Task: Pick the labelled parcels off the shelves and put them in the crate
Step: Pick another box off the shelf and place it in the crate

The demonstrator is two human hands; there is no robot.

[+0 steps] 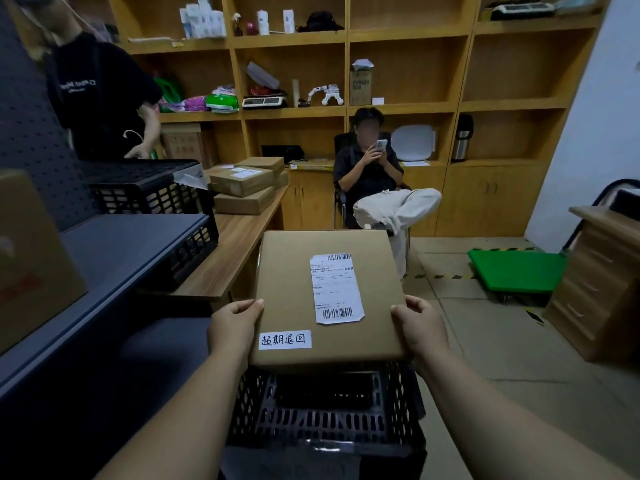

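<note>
I hold a flat brown cardboard parcel level in front of me, with a white shipping label and a white strip of handwritten characters on its top. My left hand grips its near left edge and my right hand grips its near right edge, thumbs on top. The parcel hovers over a black lattice crate that stands on the floor directly below; the crate's far part is hidden under the parcel.
A dark metal shelf runs along my left, with a cardboard box on it. Another black crate and stacked parcels sit on a wooden table. One person stands at left, another sits ahead. A green trolley lies right.
</note>
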